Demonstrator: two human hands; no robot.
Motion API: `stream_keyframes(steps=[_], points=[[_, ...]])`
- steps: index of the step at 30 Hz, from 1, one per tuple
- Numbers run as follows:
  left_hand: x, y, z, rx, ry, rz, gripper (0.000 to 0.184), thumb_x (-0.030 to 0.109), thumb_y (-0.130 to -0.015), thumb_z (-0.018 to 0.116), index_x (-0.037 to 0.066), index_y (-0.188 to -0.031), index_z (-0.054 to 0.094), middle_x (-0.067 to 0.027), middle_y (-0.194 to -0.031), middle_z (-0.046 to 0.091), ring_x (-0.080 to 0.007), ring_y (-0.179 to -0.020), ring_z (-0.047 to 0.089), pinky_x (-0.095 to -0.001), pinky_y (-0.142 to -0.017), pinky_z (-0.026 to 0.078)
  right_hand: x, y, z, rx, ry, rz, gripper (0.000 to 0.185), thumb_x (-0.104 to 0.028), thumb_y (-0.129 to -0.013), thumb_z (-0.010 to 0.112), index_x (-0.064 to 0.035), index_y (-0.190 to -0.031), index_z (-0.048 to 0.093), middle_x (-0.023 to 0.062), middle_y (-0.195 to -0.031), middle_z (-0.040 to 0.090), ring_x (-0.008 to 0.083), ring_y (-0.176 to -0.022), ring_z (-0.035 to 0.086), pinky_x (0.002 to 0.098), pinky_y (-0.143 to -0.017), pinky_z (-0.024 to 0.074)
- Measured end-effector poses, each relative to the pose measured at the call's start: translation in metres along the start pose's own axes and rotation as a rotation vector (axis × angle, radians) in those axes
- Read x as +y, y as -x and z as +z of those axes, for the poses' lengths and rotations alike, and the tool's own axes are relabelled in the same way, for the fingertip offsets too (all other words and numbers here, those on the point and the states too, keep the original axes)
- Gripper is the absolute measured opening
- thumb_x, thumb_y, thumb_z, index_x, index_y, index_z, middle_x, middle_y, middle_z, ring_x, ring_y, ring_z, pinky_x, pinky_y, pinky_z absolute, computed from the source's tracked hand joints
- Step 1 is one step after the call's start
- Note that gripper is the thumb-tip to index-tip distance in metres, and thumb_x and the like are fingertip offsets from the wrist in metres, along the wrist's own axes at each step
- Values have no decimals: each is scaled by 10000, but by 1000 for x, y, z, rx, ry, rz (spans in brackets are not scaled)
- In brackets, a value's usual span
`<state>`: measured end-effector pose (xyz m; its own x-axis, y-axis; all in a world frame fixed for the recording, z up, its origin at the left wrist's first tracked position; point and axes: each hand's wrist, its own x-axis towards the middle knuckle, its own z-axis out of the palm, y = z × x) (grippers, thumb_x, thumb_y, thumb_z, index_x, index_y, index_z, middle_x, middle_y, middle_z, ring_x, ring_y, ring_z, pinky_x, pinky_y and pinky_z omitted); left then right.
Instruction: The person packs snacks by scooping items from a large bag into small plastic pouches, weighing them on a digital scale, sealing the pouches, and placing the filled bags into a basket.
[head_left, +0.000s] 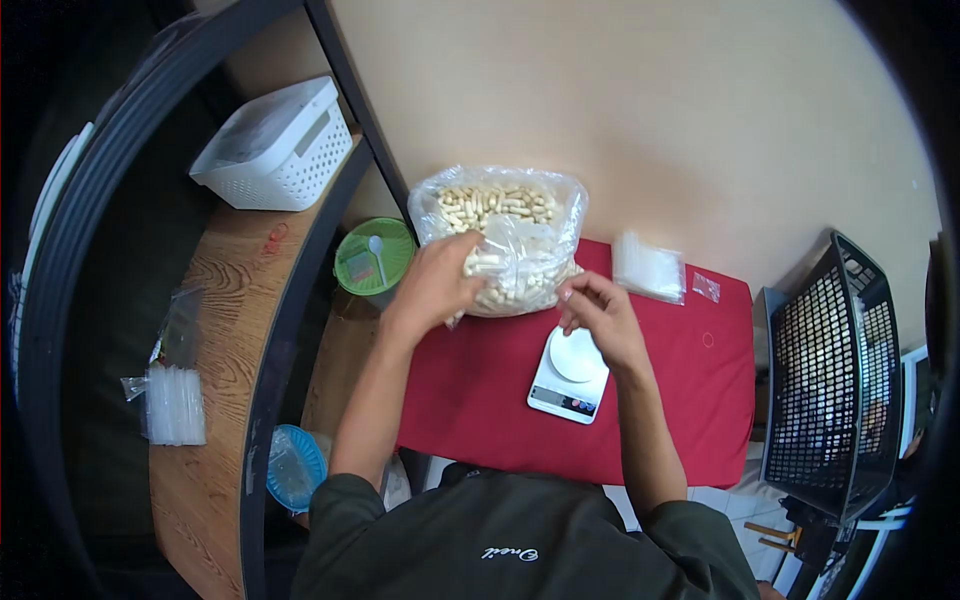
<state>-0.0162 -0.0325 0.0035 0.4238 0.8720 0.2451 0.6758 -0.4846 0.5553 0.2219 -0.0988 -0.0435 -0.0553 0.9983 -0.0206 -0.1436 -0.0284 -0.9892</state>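
Note:
A large clear plastic bag (500,205) full of pale capsules stands at the back of the red-covered table. My left hand (437,282) is at its left front side, the fingers curved against a smaller clear bag (515,270) of capsules in front of the opening. My right hand (603,315) is just right of this bag, above the scale, with thumb and fingertips close together; anything between them is too small to make out. The white digital scale (570,375) lies below my right hand, its round plate partly covered by the fingers.
Clear empty bags (648,270) and a small packet (706,288) lie at the table's (480,400) back right. A green-lidded tub (375,255) stands left; a wooden shelf (235,330) holds a white basket (290,150). A black crate (830,380) is at right.

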Motion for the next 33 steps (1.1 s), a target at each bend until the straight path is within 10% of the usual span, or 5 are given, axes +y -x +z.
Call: stream_keyframes(steps=[18, 33], points=[[-7, -119, -41, -611, -524, -367, 474, 199, -778, 780, -3, -1187, 652, -210, -1096, 690, -318, -956, 696, -404, -800, 581, 43, 16, 6, -266, 107, 204, 148, -141, -942, 638, 5, -935, 660, 27, -782, 649, 94, -696, 625, 254, -631, 529], [-59, -112, -32, -471, -467, -126, 451, 246, -780, 773, 6, -1148, 672, -253, -1062, 685, -362, -997, 674, -419, -832, 560, 56, 16, 9, -295, 165, 229, 164, -154, -950, 632, 6, -922, 655, 21, -764, 639, 86, -704, 620, 247, -635, 526]])
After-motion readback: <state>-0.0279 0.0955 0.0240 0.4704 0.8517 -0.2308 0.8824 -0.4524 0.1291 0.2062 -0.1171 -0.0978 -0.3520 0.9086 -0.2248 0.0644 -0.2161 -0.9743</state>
